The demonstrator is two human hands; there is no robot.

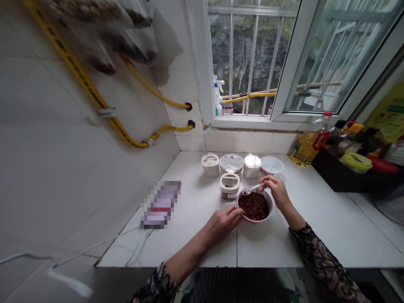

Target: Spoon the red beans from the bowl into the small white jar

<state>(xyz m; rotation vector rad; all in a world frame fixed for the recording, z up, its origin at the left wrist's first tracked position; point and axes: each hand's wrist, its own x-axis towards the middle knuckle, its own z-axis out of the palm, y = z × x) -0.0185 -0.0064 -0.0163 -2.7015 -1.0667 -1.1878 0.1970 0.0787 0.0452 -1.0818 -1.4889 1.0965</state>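
A bowl (257,207) full of dark red dried bits, perhaps peppercorns or chilli, stands near the middle of the white counter. My left hand (223,221) grips the bowl's left rim, fingers at the edge and thumb partly hidden. Above the bowl's far side, my right hand (275,190) pinches the handle of a small white spoon (249,190), whose scoop carries a few red bits. Just behind the bowl is a lidded clear jar (229,187) with a cream rim and some dark content.
Along the back stand two white lidded jars (210,165), a covered bowl (231,162) and a white bowl (272,166). An oil bottle (307,143) and a black condiment box (336,174) are at right. A blurred-out flat device (161,205) with cables lies left.
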